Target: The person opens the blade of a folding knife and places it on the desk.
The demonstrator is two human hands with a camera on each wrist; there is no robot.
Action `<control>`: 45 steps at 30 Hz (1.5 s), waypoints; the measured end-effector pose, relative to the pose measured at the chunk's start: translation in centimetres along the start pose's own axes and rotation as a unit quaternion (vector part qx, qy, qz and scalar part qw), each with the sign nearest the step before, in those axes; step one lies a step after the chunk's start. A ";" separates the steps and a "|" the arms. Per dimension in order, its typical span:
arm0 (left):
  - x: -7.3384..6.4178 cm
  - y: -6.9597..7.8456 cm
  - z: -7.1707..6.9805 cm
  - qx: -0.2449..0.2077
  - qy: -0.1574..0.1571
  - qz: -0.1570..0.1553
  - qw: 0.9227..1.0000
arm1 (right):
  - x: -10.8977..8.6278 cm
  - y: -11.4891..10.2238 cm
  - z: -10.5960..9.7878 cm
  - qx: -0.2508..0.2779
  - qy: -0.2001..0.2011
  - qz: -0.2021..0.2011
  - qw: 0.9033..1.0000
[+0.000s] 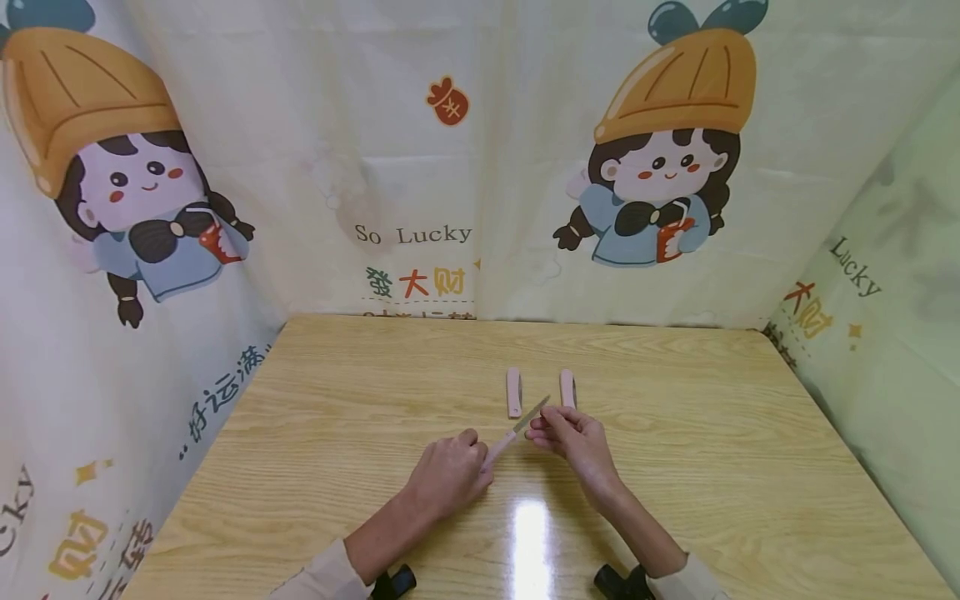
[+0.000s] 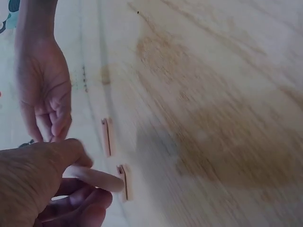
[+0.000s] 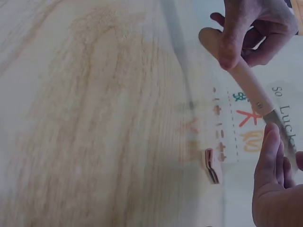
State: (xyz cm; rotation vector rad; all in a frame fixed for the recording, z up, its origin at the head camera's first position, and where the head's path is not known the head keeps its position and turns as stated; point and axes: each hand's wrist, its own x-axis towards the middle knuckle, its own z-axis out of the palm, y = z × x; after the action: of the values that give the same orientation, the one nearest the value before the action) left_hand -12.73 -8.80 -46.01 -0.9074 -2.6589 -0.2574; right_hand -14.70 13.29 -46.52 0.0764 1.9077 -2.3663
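My left hand (image 1: 452, 471) grips the pink handle (image 1: 498, 448) of a folding knife. Its narrow metal blade (image 1: 531, 415) is swung out, angled up toward the right. Beside the blade's tip is my right hand (image 1: 577, 446), fingers loosely extended and fingertips right at the blade. In the right wrist view the pink handle (image 3: 249, 86) runs out from under the left thumb, and the right fingers (image 3: 271, 149) overlap the blade. The handle's rounded end (image 2: 111, 182) sticks out of my left hand (image 2: 38, 182) in the left wrist view.
Two more pink folding knives, folded, lie on the wooden table (image 1: 360, 375) beyond the hands: one on the left (image 1: 513, 392), one on the right (image 1: 567, 387), partly behind my right hand. A printed curtain (image 1: 525, 167) stands along the table's back and sides.
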 end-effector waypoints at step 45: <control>5.0 -9.0 3.9 -0.332 -0.040 -0.349 0.876 | -0.9 0.2 -0.1 -0.139 -0.103 0.010 0.985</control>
State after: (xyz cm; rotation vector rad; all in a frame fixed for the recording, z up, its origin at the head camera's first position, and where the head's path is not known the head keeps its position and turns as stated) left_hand -22.94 -11.96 -48.43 -0.0312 -2.8977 -1.3820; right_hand -13.79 13.36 -46.65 -0.1625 2.0958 -1.9826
